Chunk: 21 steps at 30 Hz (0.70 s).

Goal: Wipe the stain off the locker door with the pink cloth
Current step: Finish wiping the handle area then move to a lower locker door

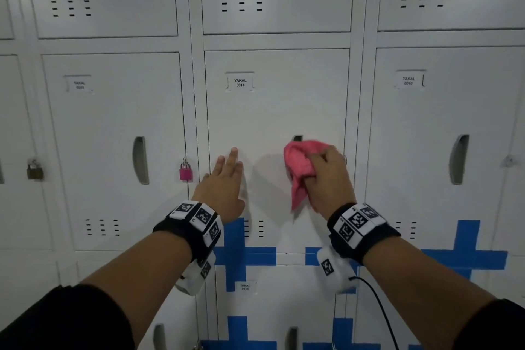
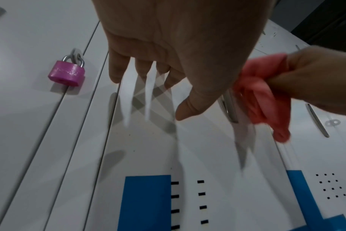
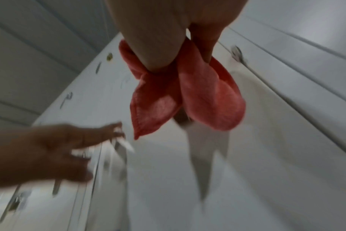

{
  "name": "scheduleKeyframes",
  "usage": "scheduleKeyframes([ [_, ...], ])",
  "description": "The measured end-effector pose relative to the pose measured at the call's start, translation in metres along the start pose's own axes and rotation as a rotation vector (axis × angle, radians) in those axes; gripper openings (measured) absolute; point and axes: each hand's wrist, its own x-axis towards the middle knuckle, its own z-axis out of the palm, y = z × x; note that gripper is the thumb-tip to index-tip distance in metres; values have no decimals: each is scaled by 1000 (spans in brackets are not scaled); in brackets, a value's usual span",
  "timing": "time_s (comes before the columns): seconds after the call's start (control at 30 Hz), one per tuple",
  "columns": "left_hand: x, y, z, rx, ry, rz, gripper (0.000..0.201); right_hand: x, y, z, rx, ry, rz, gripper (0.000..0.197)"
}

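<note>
Right hand (image 1: 326, 176) clenched round the bunched pink cloth (image 1: 301, 162); cloth pressed at the right side of the locker door (image 1: 272, 111) marked 0014, over the recessed handle, loose tail hanging down; left hand (image 1: 224, 185) released, fingers straight, braced flat on the same door's left side, beside a pink padlock (image 1: 185, 172); no stain visible; the bare panel lies leftward of the cloth, between the hands, so the right hand is nearer.
</note>
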Motion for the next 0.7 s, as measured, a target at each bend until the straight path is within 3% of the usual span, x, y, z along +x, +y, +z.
scheduleKeyframes([
  [0.13, 1, 1, 8, -5, 10, 1, 81, 30, -11, -13, 16, 168, 44, 42],
  [0.3, 0, -1, 11, -49, 6, 3, 80, 21, -5, 6, -402, -45, -34, 50],
  [0.43, -11, -4, 20, -79, -6, 10, 79, -22, 8, 25, -341, -178, 1, 48],
  [0.53, -25, -3, 26, -134, -17, 25, 72, -44, 9, 30, -187, -224, 62, 26],
  [0.6, -35, -3, 31, -182, 8, 25, 57, -47, 1, 28, -80, -241, 110, 23],
  [0.7, -49, -4, 35, -183, 49, -6, 32, -51, -18, 28, -66, -181, 58, 26],
])
